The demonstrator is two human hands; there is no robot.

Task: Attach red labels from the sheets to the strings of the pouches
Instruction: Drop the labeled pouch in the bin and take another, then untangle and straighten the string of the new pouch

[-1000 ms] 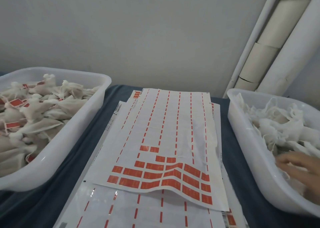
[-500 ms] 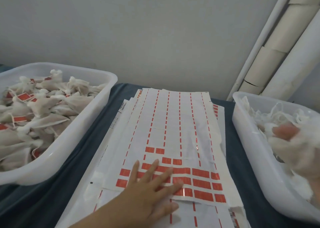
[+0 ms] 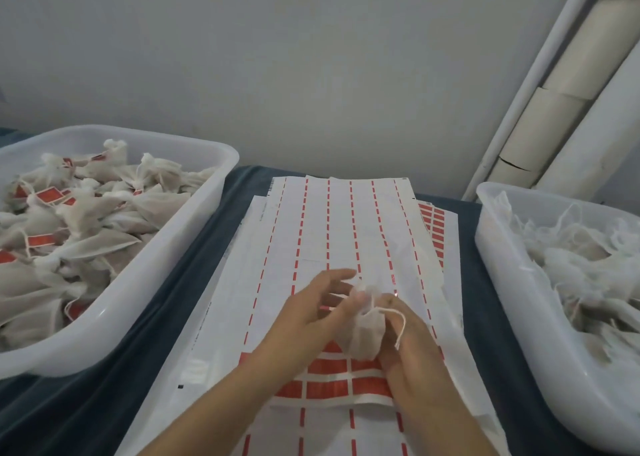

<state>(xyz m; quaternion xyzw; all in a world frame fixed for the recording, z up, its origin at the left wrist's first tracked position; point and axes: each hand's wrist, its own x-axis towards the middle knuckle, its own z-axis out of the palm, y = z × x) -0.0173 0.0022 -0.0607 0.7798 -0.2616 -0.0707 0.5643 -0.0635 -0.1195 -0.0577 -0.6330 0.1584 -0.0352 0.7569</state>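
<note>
Item: pouch (image 3: 363, 334), lower centre of frame, brought over from the right bin (image 3: 498, 247) half a second earlier. Right hand (image 3: 412, 351) gripped it, string (image 3: 398, 320) loose; left hand (image 3: 311, 310), fingers spread, touched its neck. Label sheet (image 3: 329, 389) beneath. Labelling judged next. Far left: labelled-pouch bin (image 3: 207, 192).

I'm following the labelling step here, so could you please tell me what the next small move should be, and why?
Probably free the string's loose end. The right hand holds a pouch over the label sheet; its string dangles bare, with no label on it. The left hand touches the pouch's tied top, and red labels remain just below.
</note>
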